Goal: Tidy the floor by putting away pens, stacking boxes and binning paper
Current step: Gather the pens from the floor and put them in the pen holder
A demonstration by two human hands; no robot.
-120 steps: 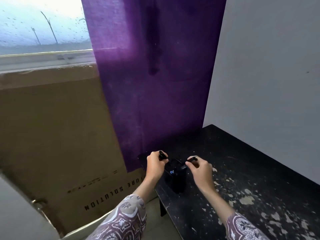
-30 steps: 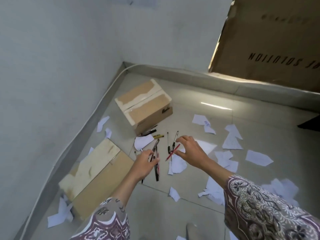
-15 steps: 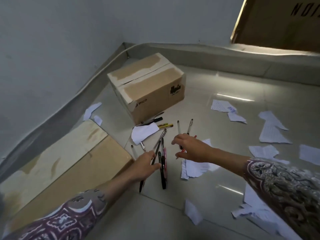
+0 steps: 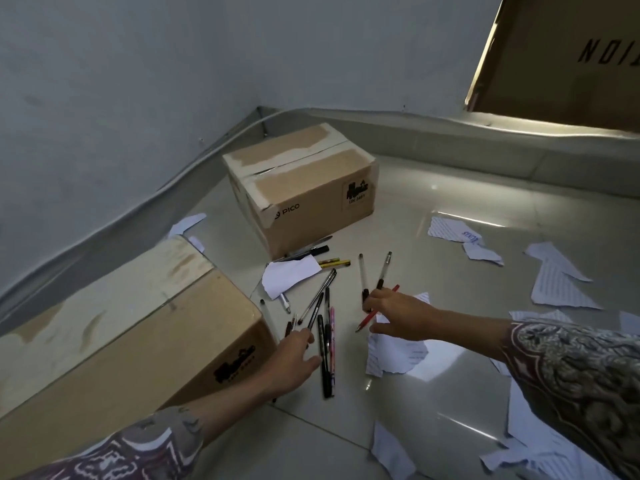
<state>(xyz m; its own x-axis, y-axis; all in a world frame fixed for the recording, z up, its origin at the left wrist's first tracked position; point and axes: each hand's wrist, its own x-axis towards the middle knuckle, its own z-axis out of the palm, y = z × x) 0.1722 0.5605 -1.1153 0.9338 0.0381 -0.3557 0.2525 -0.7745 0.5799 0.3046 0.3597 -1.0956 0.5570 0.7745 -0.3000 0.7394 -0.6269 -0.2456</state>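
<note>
Right hand (image 4: 398,315), reaching in from the right in a patterned sleeve (image 4: 581,382): fingers curled round a red pen (image 4: 377,308), which slants from upper right to lower left with both ends showing past the hand. The fingertips also reach the lower ends of two clear-barrelled pens (image 4: 362,277) lying just above; whether these are gripped cannot be told, since the knuckles hide the contact.

Left hand (image 4: 294,358), reaching in from lower left: fingers bent down onto a cluster of pens on the tiled floor (image 4: 433,220). Its fingertips meet the lower end of a slim black pen (image 4: 317,308); the grip itself is hidden under the hand. Beside the thumb lie a long black pen (image 4: 324,358) and a pink pen (image 4: 332,337), side by side.

Further out: a torn white paper scrap (image 4: 291,275) covers parts of a yellow pen (image 4: 337,262) and of darker pens behind it. These lie against the foot of a small taped carton marked PICO (image 4: 304,192). A larger carton (image 4: 114,327) at lower left is cut off by the frame edge and hides the floor behind it.

Lined paper scraps (image 4: 557,278) lie scattered to the right, one sheet partly under the right hand, others running out of frame at lower right. A big cardboard panel (image 4: 568,60) at upper right shows only part of its inverted lettering.
</note>
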